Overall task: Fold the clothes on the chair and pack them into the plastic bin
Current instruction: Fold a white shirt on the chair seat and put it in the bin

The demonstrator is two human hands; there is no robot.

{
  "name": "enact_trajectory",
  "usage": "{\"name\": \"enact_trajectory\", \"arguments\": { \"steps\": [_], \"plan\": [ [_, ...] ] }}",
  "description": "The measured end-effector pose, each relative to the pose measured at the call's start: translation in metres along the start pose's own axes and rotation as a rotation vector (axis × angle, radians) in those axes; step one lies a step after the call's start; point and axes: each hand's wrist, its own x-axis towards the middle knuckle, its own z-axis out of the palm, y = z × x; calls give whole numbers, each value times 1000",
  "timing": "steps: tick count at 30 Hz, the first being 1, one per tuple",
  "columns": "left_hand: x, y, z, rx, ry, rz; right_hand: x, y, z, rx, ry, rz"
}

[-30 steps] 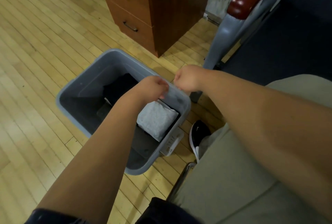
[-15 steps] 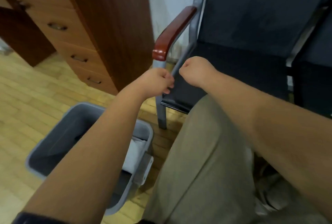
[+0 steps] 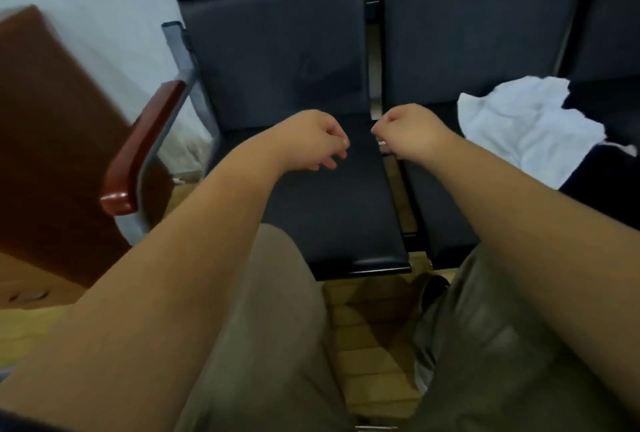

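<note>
Both arms are reaching forward over the chair (image 3: 329, 209), with the hands hovering close together above the front half of its dark seat and touching nothing. The left hand (image 3: 311, 140) is hanging palm down with fingers loosely curled, holding nothing. The right hand (image 3: 410, 130) is showing its back to the camera with fingers curled in tighter. Nothing is visible in it, though the palm side is hidden. The white garment (image 3: 519, 130) is lying crumpled and unfolded on the next seat (image 3: 446, 209) to the right, just beside the right forearm but not touching it. A dark cloth (image 3: 609, 178) is lying against the garment's right edge, partly overlapping it; it is too blurred to say what kind of clothing it is. The seat under the hands is carrying nothing. The chair's red-brown armrest (image 3: 138, 154) is sitting to the left on a grey frame, with a wooden cabinet (image 3: 45, 126) motion-blurred further left against a pale wall (image 3: 104, 8). The person's khaki trousers (image 3: 270, 334) are filling the bottom of the view, knees either side of a strip of wood floor (image 3: 374, 355).
</note>
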Motion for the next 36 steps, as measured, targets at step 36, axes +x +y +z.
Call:
{"name": "enact_trajectory", "arguments": {
  "steps": [36],
  "plan": [
    [171,48,227,541,-322,397,65,218,-75,-429,151,414]
  ]
}}
